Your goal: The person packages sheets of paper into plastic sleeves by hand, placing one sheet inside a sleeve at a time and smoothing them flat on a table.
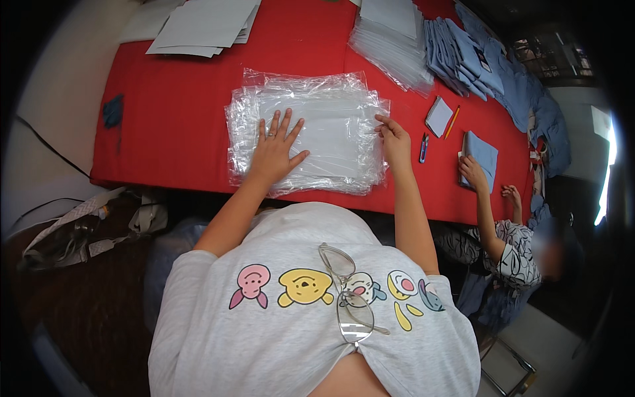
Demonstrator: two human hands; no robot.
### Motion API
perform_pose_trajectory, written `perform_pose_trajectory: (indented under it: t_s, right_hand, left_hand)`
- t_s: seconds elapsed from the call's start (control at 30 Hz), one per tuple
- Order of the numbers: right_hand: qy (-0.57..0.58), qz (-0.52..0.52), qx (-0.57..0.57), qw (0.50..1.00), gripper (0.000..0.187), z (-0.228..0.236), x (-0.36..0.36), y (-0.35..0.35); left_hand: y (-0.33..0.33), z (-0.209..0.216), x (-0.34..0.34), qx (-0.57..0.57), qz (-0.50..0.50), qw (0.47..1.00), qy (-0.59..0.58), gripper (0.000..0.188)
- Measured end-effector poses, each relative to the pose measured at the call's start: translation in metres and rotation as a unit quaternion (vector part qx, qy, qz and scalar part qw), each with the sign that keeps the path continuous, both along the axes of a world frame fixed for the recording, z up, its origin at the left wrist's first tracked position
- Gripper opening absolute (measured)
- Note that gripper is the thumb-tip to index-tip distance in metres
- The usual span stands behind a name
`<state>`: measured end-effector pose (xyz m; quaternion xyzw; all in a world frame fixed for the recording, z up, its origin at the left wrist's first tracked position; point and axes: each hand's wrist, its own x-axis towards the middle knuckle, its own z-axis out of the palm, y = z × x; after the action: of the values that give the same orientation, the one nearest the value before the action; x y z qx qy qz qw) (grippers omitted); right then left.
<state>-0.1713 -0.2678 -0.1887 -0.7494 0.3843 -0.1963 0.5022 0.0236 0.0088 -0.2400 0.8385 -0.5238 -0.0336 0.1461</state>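
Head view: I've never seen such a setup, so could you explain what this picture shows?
There is no machine: these are a person's bare hands, filmed by a fisheye camera worn on the head, looking down, so straight edges bend. The left hand lies flat, fingers spread, on a pile of clear plastic sleeves; the right hand is at its right edge, but whether it pinches anything is unclear. Elsewhere on the red table lie white sheets and folded blue garments. At right, a co-worker's hand rests on folded blue cloth.
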Motion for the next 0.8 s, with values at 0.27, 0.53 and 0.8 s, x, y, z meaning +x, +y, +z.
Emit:
perform_pose_trajectory:
  t_s: [0.27, 0.53, 0.8]
  right_hand:
    - [-0.079, -0.154, 0.292, 0.941, 0.031, 0.018, 0.034, 0.007]
    - [0.115, 0.026, 0.197, 0.973, 0.037, 0.019, 0.028, -0.007]
    - [0.069, -0.020, 0.167, 0.983, 0.024, 0.008, 0.036, 0.021]
  left_hand:
    - [0.005, -0.001, 0.003, 0.003, 0.005, 1.000, 0.010, 0.087]
    - [0.002, 0.000, 0.001, 0.010, 0.011, 1.000, 0.013, 0.088]
    - [0.003, 0.002, 0.003, 0.016, 0.008, 1.000, 0.015, 0.089]
